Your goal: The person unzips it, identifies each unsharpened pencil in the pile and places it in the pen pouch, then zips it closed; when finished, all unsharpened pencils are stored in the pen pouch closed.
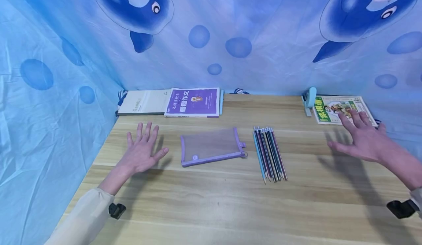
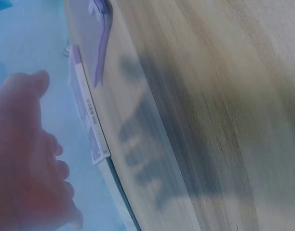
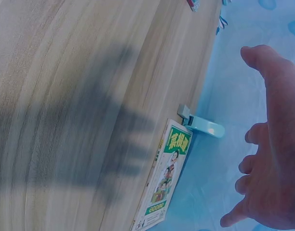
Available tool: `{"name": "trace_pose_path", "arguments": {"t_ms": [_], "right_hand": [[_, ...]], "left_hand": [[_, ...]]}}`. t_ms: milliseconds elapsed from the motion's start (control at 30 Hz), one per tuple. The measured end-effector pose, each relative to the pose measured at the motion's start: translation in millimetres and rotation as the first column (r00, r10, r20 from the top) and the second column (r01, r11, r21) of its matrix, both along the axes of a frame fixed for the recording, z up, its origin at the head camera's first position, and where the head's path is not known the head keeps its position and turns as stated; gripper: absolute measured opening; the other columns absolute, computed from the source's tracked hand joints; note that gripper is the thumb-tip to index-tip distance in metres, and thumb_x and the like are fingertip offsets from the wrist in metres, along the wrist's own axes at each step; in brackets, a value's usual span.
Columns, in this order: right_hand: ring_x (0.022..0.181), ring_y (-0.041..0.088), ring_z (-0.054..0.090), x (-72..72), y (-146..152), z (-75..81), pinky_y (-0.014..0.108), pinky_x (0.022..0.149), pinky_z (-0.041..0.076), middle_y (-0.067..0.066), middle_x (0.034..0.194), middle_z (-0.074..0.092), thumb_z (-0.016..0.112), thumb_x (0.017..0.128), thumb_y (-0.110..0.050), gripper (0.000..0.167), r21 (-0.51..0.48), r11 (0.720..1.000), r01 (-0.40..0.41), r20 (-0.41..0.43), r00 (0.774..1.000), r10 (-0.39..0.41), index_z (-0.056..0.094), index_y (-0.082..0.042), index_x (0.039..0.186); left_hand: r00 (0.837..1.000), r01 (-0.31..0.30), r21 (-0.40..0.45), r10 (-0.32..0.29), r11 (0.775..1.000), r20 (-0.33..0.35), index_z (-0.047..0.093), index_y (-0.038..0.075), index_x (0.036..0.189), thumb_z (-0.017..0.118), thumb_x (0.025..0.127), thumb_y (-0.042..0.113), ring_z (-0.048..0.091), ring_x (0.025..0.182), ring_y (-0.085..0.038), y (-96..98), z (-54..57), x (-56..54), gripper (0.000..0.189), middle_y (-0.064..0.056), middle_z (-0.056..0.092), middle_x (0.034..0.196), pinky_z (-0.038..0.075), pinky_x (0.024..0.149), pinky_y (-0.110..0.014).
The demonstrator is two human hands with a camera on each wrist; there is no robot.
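A blue cloth (image 1: 280, 69) printed with dolphins and bubbles is hanging behind the counter (image 1: 204, 201), whose wood-grain top is carrying everything. At its far-left corner a white book (image 1: 143, 102) is lying flat, and a purple book (image 1: 194, 103) is lying directly right of it along the far edge. Toward the right end of that edge a green-and-white book (image 1: 331, 104) is lying face up.

A see-through pouch with purple trim (image 1: 211, 146) is lying flat nearer the left edge, in front of the purple book. The left hand (image 1: 141, 153) is hovering between that pouch and the left edge, its fingers spreading straight and holding nothing. The right hand (image 1: 366, 137) is hovering over the right part, near the green-and-white book, its fingers also spreading and gripping nothing; both hands are casting shadows.

Pencils (image 1: 270, 153) are lying side by side just right of the pouch, in from the far edge. A light-blue stapler (image 1: 310, 97) is standing at the far edge, just left of the green-and-white book.
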State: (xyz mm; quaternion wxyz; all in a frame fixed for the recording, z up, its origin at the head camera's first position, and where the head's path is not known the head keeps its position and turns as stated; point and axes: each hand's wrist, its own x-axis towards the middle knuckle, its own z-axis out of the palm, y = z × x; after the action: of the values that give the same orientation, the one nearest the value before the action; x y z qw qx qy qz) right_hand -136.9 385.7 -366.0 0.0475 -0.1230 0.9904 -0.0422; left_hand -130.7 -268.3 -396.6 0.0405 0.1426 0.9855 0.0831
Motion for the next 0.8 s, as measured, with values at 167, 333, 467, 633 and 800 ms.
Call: {"name": "trace_pose_path", "arguments": {"t_ms": [167, 333, 467, 633, 800], "right_hand": [[0.139, 0.061, 0.003, -1.5, -4.6, 1.4, 0.089, 0.091, 0.010, 0.039, 0.155, -0.004, 0.058, 0.093, -0.056, 0.103, 0.007, 1.000, -0.011, 0.018, 1.000, 0.010, 0.001, 0.001, 0.158], [0.091, 0.044, 0.065, -2.0, -27.2, 4.3, 0.064, 0.075, 0.051, 0.034, 0.109, 0.063, 0.063, 0.096, -0.036, 0.076, -0.028, 0.997, -0.070, -0.010, 0.998, 0.070, 0.036, 0.016, 0.144], [0.072, 0.029, 0.069, -6.0, -72.0, 1.4, 0.046, 0.061, 0.059, 0.021, 0.087, 0.070, 0.068, 0.094, -0.017, 0.045, -0.214, 0.966, -0.143, -0.024, 0.990, 0.141, 0.058, 0.015, 0.124], [0.071, 0.022, 0.068, -19.0, -151.7, -10.8, 0.028, 0.058, 0.058, 0.012, 0.087, 0.070, 0.069, 0.091, -0.007, 0.032, -0.495, 0.839, -0.227, 0.008, 0.964, 0.265, 0.063, 0.012, 0.117], [0.070, 0.023, 0.067, -46.2, -218.5, -25.3, 0.031, 0.060, 0.058, 0.015, 0.090, 0.070, 0.066, 0.093, -0.011, 0.042, -0.543, 0.820, -0.181, 0.137, 0.945, 0.298, 0.056, 0.015, 0.124]], "left_hand": [[1.000, -0.002, 0.011, 0.002, 1.000, 0.016, 0.013, -0.006, 0.156, 0.048, 0.100, 0.052, -0.007, 0.145, -0.051, -0.2, 0.5, -1.8, 0.088, -0.030, 0.001, 0.160, -0.003, 0.109, -0.074], [1.000, -0.008, 0.137, 0.005, 0.991, 0.026, 0.030, -0.014, 0.148, 0.060, 0.098, 0.028, 0.046, 0.127, -0.052, 5.4, -2.8, 1.9, 0.072, -0.036, 0.043, 0.143, 0.037, 0.104, -0.065], [0.999, -0.022, 0.269, 0.008, 0.963, 0.051, 0.047, -0.014, 0.136, 0.065, 0.094, 0.019, 0.068, 0.090, -0.034, 19.7, -11.5, 5.8, 0.056, -0.023, 0.069, 0.106, 0.057, 0.081, -0.051], [0.986, -0.114, 0.381, 0.056, 0.917, 0.160, 0.050, -0.015, 0.131, 0.066, 0.093, 0.018, 0.066, 0.083, -0.023, 41.9, -18.5, 4.0, 0.053, -0.011, 0.068, 0.094, 0.058, 0.078, -0.042], [0.956, -0.214, 0.386, 0.111, 0.898, 0.270, 0.046, -0.015, 0.134, 0.066, 0.093, 0.020, 0.060, 0.077, -0.020, 62.0, -22.4, -5.7, 0.058, -0.008, 0.064, 0.092, 0.055, 0.070, -0.034]]}}
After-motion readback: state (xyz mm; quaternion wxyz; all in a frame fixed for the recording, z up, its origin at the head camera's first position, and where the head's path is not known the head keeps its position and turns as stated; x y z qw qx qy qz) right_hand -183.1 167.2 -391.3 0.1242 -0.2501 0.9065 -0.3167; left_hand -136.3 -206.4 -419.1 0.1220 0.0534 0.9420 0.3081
